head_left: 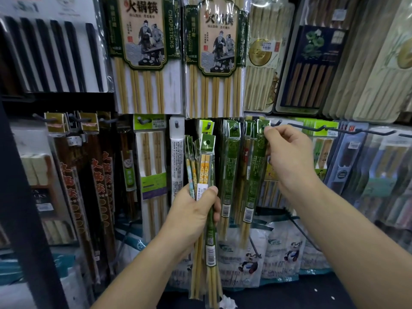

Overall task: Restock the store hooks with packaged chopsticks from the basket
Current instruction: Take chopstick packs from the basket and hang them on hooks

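The left hand (194, 215) clasps a bundle (207, 166) of seemingly light, slick packs mid-length, while the right hand (289, 157) pinches one pack (253, 181) by its punched header, probably the surest hold, at a hook (277, 123).

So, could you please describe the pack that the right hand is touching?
Find the two large beige-labelled CHOPSTICKS packs up top. Under the right one hang slim dark-green packs. Yours is the rightmost green pack, its top pinched by the right hand.
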